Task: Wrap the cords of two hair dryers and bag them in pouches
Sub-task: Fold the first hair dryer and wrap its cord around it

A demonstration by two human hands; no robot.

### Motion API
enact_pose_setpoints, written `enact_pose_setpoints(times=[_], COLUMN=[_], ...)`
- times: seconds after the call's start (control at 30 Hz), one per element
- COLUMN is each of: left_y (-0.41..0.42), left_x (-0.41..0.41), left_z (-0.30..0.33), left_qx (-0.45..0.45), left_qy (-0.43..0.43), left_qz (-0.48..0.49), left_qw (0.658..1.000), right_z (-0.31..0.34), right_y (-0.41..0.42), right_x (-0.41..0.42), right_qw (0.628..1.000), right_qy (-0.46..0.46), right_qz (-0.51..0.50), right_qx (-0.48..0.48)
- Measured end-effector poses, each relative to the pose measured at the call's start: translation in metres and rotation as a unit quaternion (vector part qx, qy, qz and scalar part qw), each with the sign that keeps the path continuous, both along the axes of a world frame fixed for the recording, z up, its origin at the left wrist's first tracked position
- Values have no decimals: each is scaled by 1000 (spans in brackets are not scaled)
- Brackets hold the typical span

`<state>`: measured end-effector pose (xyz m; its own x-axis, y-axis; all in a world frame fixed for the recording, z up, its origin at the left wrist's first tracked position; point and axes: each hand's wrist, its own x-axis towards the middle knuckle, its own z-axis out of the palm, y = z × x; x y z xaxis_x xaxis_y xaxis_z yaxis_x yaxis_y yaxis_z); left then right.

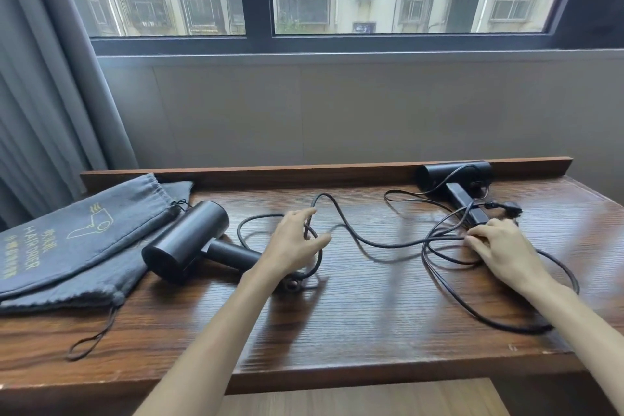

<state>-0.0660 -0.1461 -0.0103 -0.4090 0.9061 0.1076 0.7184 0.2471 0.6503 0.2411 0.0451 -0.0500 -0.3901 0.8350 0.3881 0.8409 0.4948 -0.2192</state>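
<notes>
Your left hand (pixel 293 240) rests on the wooden desk (pixel 354 321) over a loop of the near dryer's cord (pixel 341 218), fingers (pixel 305 214) loosely curled with the cord running between thumb and forefinger; whether you actually grip it, I cannot tell. The left hair dryer (pixel 189 241) lies on its side just beside that hand, its barrel partly on the grey pouches (pixel 77 246) stacked at the desk's left end. Your right hand (pixel 503 248) lies palm down, fingers spread flat onto the tangled cord (pixel 449 275) of the second hair dryer (pixel 454 179), pressing it rather than closed around it. That dryer sits against the desk's back rail, its handle pointing at your right hand, the plug (pixel 508 208) just beyond your fingertips. The two cords cross between your hands.
</notes>
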Motion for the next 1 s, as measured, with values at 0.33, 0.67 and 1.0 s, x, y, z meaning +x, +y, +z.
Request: enact_pose_setpoints(times=[0.33, 0.67, 1.0], left_y=[-83, -102, -101], left_x=[-93, -146, -119], left_z=[24, 32, 31], left_qx=[36, -174, -72], left_qy=[287, -74, -196], left_qz=[245, 234, 241], left_qw=[925, 954, 948], right_z=[16, 11, 13], right_y=[-71, -139, -131], right_x=[-94, -195, -189], right_qw=[982, 879, 877], right_qy=[39, 237, 344], right_qz=[182, 214, 155], right_qx=[-9, -353, -297])
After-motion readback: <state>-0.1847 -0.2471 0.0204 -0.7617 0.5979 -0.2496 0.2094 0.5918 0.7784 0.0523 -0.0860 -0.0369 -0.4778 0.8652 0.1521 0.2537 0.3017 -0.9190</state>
